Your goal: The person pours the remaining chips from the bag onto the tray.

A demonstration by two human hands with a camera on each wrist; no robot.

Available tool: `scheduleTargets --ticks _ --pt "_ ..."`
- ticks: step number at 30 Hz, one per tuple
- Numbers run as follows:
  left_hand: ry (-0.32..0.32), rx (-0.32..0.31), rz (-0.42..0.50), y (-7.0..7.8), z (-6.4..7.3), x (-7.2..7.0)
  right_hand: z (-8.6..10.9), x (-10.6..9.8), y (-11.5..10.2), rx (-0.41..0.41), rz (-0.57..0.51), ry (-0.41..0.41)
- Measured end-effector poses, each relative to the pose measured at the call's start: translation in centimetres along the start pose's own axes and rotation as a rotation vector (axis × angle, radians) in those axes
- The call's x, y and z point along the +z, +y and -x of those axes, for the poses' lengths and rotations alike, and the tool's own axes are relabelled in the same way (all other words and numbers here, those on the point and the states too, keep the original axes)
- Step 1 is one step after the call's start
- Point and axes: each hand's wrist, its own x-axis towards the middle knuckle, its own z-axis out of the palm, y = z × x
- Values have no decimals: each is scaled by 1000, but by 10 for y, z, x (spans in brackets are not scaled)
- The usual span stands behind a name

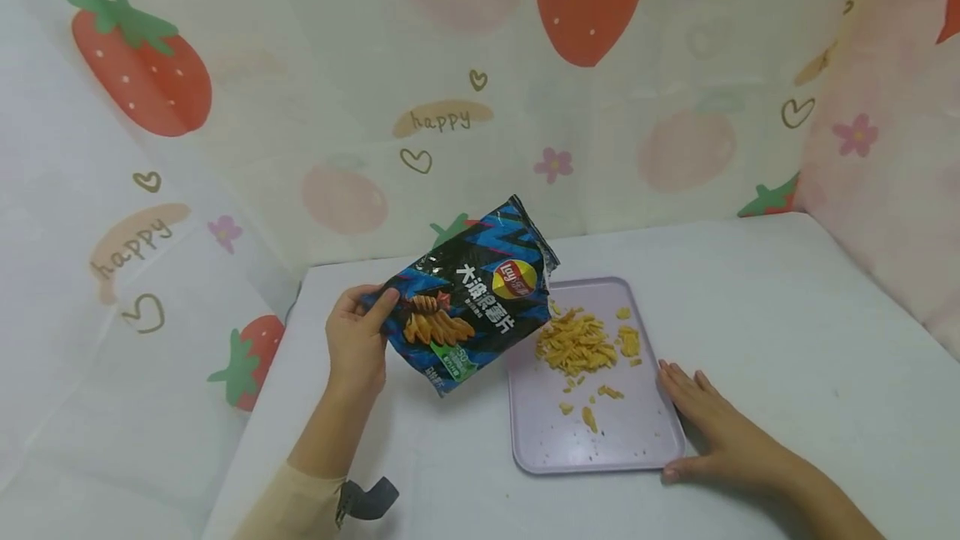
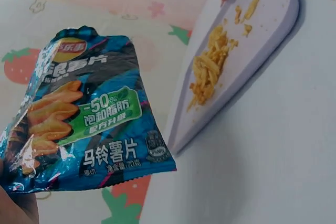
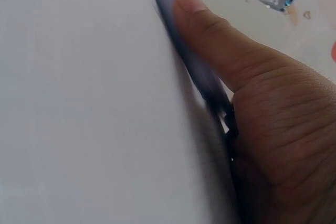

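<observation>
A dark blue and black potato chip bag (image 1: 471, 294) is tilted in the air, its torn end towards the upper right. My left hand (image 1: 358, 338) pinches its lower left end, thumb on the printed front. The bag's torn end partly covers the far left corner of a pale purple tray (image 1: 630, 444). On that tray lies a heap of yellow potato chips (image 1: 576, 342), with loose pieces and crumbs around it. My right hand (image 1: 723, 440) rests against the tray's right edge with fingers extended; in the right wrist view its thumb (image 3: 197, 19) touches the rim.
A white-covered table (image 1: 810, 315) lies under the tray. Behind it and at both sides hangs a cloth (image 1: 592, 107) printed with strawberries, hearts and flowers. A dark strap (image 1: 367, 498) hangs at my left wrist.
</observation>
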Motion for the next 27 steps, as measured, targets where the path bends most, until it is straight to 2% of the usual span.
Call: scheduleTargets --ticks 8,12,16,22,27 --pt "61 -70 138 -14 4 -19 0 2 0 11 4 -11" --pt "75 -114 131 -21 9 -27 0 2 2 -18 13 4" --pt "83 -127 127 -29 12 -33 -1 3 4 -40 25 12" --pt "100 -163 148 -43 16 -43 0 3 4 -71 45 33" --pt "126 -176 195 -48 17 -50 1 1 3 -65 42 30"
